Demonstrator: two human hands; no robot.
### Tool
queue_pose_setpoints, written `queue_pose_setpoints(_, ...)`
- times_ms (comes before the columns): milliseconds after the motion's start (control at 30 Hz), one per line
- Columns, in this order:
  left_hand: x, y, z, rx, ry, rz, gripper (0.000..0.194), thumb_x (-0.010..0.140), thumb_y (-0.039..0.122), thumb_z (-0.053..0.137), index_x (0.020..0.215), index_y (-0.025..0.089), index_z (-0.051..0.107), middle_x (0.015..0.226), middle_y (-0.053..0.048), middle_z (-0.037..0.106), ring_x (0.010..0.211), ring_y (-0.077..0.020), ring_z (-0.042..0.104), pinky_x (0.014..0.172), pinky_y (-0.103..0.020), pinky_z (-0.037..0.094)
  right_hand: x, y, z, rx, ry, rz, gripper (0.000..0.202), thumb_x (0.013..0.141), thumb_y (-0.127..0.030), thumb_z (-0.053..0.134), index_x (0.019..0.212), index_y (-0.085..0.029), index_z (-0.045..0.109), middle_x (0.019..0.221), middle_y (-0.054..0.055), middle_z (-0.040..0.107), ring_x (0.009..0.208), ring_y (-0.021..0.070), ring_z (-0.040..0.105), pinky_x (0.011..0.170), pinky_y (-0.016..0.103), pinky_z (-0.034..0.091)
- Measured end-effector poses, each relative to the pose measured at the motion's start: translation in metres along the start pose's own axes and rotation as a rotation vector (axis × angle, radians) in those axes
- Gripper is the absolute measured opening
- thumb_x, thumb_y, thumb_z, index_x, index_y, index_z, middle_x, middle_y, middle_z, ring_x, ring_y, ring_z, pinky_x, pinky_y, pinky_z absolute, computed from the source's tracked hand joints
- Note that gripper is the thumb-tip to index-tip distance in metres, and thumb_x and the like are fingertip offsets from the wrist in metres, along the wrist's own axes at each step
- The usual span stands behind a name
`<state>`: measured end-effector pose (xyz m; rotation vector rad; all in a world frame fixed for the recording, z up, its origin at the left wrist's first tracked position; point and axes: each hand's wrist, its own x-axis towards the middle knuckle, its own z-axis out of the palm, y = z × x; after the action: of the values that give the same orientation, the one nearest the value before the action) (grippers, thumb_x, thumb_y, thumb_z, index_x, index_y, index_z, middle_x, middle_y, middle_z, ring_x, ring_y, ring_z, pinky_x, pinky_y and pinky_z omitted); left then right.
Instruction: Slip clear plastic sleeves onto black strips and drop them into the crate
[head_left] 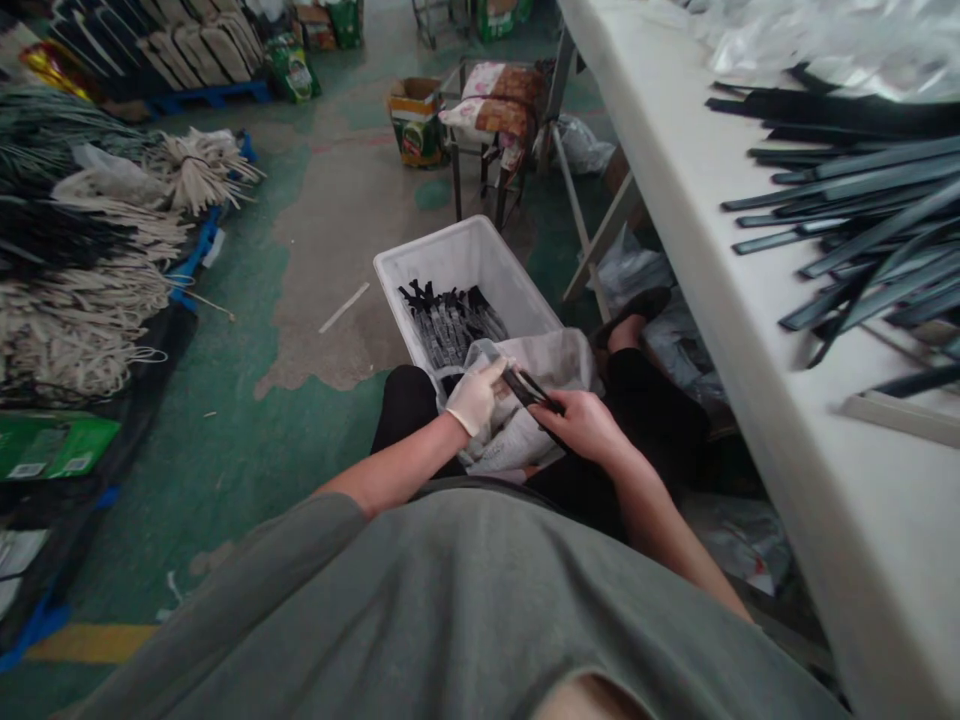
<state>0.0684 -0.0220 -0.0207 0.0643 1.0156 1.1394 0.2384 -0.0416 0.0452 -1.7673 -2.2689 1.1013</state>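
My left hand (pixel 474 398), in a pale thin glove, is closed on the upper end of a dark looped piece that looks like a black strip (pixel 529 386). Bare, my right hand (pixel 589 424) grips the lower end of the same strip, its fingers wrapped round it. Beneath both hands, a clear plastic bag (pixel 574 352) with whitish contents rests over my lap and the near end of a white plastic bin (pixel 517 268). Inside that bin lie bundled black strips (pixel 450 325), some looking wrapped in clear plastic. Fine detail between my fingers is blurred.
Along my right runs a white table (pixel 739 330) bearing many loose black strips (pixel 870 215) and clear plastic (pixel 840 45). Ahead stand a stool with a patterned cushion (pixel 495 105) and a cardboard box (pixel 417 122). Piles of beige cords (pixel 75 305) lie on pallets at left.
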Motion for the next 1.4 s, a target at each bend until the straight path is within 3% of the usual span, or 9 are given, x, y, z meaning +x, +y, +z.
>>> queue_pose_setpoints(133,0.0,0.014,-0.002,0.01,0.059,-0.009,0.009,0.087,0.023,0.069,0.083,0.015,0.071,0.081,-0.006,0.074,0.078,-0.0136,0.069,0.085,-0.026,0.052,-0.008,0.002,0.002,-0.042,0.006,0.026,0.033,0.089,-0.043,0.053,0.067,-0.02,0.063,0.062,0.004,0.066,0.059,0.0171,0.057,0.053,0.027,0.03)
queue_pose_setpoints(300,-0.013,-0.006,0.005,0.073,-0.063,-0.089,0.005,0.083,0.022,0.072,0.084,0.017,0.071,0.083,-0.006,0.074,0.086,-0.0187,0.071,0.086,-0.03,0.053,0.003,-0.003,0.005,0.116,0.049,0.075,0.031,0.09,-0.041,0.052,0.073,-0.019,0.066,0.068,0.005,0.07,0.064,0.0177,0.061,0.056,0.026,0.035)
queue_pose_setpoints(533,-0.002,0.02,-0.003,0.066,0.098,-0.06,0.013,0.091,0.025,0.063,0.088,0.015,0.071,0.087,-0.007,0.074,0.088,-0.0154,0.07,0.093,-0.029,0.05,-0.027,0.013,0.002,0.202,-0.036,0.029,0.031,0.088,-0.04,0.054,0.071,-0.018,0.067,0.063,0.001,0.067,0.057,0.014,0.056,0.054,0.025,0.035)
queue_pose_setpoints(700,-0.019,-0.006,0.004,0.121,-0.029,-0.153,0.011,0.087,0.027,0.068,0.086,0.017,0.07,0.083,-0.003,0.074,0.078,-0.0132,0.068,0.085,-0.027,0.051,-0.009,0.006,0.017,0.127,0.119,0.064,0.032,0.09,-0.038,0.055,0.066,-0.019,0.066,0.058,0.002,0.065,0.056,0.0154,0.058,0.054,0.026,0.035)
queue_pose_setpoints(900,-0.028,0.001,0.003,0.178,-0.113,-0.29,0.019,0.092,0.029,0.059,0.089,0.015,0.072,0.085,-0.005,0.074,0.076,-0.013,0.068,0.079,-0.025,0.051,-0.002,0.022,0.028,0.383,0.465,-0.176,0.034,0.095,-0.035,0.049,0.117,-0.021,0.07,0.106,0.007,0.076,0.086,0.0214,0.072,0.074,0.031,0.054)
queue_pose_setpoints(1067,-0.026,0.011,-0.011,0.212,-0.201,-0.335,0.024,0.094,0.024,0.051,0.084,0.014,0.071,0.078,-0.006,0.073,0.074,-0.0153,0.068,0.079,-0.028,0.052,0.007,0.029,0.037,0.31,0.384,-0.464,0.036,0.085,-0.016,0.055,0.116,-0.025,0.072,0.134,0.005,0.066,0.116,0.0215,0.066,0.097,0.033,0.051)
queue_pose_setpoints(1167,-0.026,0.004,-0.017,0.159,-0.254,-0.355,0.038,0.098,0.032,0.041,0.084,0.013,0.071,0.079,-0.009,0.074,0.076,-0.0186,0.07,0.078,-0.032,0.053,0.016,0.023,0.04,0.331,0.384,-0.43,0.03,0.082,-0.013,0.056,0.102,-0.024,0.076,0.114,0.005,0.075,0.102,0.0211,0.071,0.089,0.032,0.054)
queue_pose_setpoints(1267,-0.017,0.0,-0.024,0.165,-0.306,-0.486,0.062,0.096,0.06,0.035,0.099,0.01,0.071,0.094,-0.016,0.075,0.087,-0.0261,0.071,0.079,-0.037,0.054,0.011,0.017,0.03,0.503,0.417,-0.302,0.015,0.081,-0.027,0.065,0.089,-0.02,0.076,0.081,0.005,0.076,0.072,0.0202,0.07,0.069,0.031,0.055)
queue_pose_setpoints(1400,0.023,0.02,-0.037,0.099,-0.045,-0.438,0.071,0.095,0.066,0.034,0.117,0.007,0.066,0.087,-0.015,0.074,0.074,-0.0237,0.071,0.071,-0.035,0.056,-0.031,0.015,-0.005,0.817,0.238,-0.251,0.025,0.079,-0.043,0.073,0.084,-0.018,0.075,0.062,0.002,0.066,0.05,0.0144,0.058,0.051,0.027,0.049)
